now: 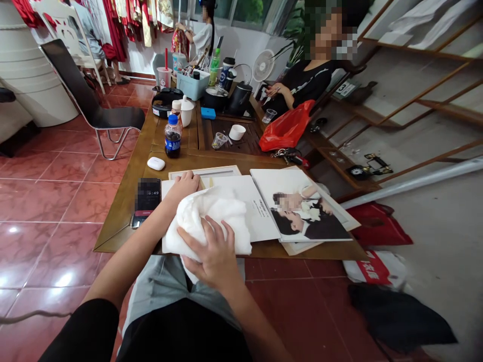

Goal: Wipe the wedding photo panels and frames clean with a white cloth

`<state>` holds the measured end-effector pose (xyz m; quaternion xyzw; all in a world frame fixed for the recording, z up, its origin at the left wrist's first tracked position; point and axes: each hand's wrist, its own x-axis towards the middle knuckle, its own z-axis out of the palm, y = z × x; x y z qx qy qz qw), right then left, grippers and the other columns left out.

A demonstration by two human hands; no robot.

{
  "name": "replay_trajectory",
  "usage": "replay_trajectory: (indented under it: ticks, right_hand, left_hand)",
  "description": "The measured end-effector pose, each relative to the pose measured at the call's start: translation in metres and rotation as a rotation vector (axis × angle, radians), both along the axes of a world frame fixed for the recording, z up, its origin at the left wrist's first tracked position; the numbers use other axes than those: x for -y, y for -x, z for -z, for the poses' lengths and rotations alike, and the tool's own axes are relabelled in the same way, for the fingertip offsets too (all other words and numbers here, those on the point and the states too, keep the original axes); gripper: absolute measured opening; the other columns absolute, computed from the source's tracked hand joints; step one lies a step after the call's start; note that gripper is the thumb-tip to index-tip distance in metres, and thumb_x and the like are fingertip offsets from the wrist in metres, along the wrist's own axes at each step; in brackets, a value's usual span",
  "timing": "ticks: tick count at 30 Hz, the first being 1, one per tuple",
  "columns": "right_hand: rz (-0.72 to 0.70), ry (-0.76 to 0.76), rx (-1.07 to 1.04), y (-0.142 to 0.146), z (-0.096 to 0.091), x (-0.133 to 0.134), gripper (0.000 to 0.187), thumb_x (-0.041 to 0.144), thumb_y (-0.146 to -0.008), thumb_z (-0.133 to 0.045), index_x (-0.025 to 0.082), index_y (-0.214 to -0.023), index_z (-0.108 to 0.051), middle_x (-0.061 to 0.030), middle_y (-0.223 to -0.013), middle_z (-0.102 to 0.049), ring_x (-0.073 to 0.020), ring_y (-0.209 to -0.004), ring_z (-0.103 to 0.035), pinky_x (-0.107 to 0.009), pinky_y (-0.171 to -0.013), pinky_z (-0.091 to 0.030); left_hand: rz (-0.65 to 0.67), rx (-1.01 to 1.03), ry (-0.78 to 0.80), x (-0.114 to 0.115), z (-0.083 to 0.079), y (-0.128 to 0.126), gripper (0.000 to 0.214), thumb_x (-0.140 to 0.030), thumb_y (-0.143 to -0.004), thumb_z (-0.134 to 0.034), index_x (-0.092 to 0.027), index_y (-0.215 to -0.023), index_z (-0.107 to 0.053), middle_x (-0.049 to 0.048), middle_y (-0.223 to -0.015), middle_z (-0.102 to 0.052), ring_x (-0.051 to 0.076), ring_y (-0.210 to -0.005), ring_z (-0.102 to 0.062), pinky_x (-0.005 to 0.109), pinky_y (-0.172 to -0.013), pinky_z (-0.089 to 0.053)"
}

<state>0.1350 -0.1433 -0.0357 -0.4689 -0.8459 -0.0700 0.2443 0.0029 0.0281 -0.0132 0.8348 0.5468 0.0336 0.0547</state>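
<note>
A photo album (260, 221) lies spread on the wooden table in front of me. Its left page is white with small printed text, and the right page shows a photo (305, 213) of people with white flowers. My left hand (185, 185) rests with its fingers extended near the top of the left page. A bunched white cloth (222, 206) covers much of that page and hangs slightly over the table's front edge. On the cloth is my right hand (217, 251), fingers curved and pressing into its folds. Beneath the album, pale frame-like borders (226, 170) stick out.
Left of the album lie a phone (148, 198) and a white earbud case (156, 163). Behind them stands a cola bottle (172, 138). A red plastic bag (289, 125) and keys (289, 155) sit at the right edge. Another person (302, 83) sits beyond, near wooden shelves.
</note>
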Motion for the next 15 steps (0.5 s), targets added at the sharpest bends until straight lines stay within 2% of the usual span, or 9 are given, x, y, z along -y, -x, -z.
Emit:
replay_trajectory:
  ticks: [4, 9, 15]
  right_hand:
    - [0.026, 0.015, -0.029, -0.022, 0.0, -0.002, 0.049, 0.053, -0.099, -0.05, 0.039, -0.145, -0.059, -0.0145, -0.146, -0.048, -0.0342, -0.138, -0.045, -0.059, -0.112, -0.031]
    - [0.111, 0.009, -0.017, -0.052, -0.001, -0.005, 0.048, 0.046, -0.101, -0.045, 0.032, -0.144, -0.061, -0.0161, -0.139, -0.05, -0.0336, -0.132, -0.05, -0.056, -0.109, -0.035]
    - [0.251, -0.039, 0.024, -0.092, 0.004, -0.007, 0.046, 0.043, -0.101, -0.05, 0.031, -0.144, -0.061, -0.0139, -0.134, -0.052, -0.032, -0.121, -0.056, -0.052, -0.105, -0.039]
  left_hand:
    - [0.0, 0.009, -0.05, 0.005, -0.003, -0.001, 0.034, -0.023, -0.107, -0.035, -0.008, -0.126, -0.059, 0.0216, -0.127, -0.061, 0.034, -0.125, -0.057, 0.047, -0.103, -0.045]
    - [0.011, 0.03, -0.077, 0.008, -0.004, 0.0, 0.036, -0.023, -0.106, -0.033, -0.008, -0.121, -0.062, 0.021, -0.122, -0.063, 0.034, -0.121, -0.058, 0.048, -0.102, -0.046]
    - [-0.003, 0.054, -0.056, 0.007, -0.004, -0.001, 0.036, -0.023, -0.106, -0.033, -0.01, -0.119, -0.063, 0.0204, -0.122, -0.063, 0.033, -0.121, -0.058, 0.048, -0.103, -0.045]
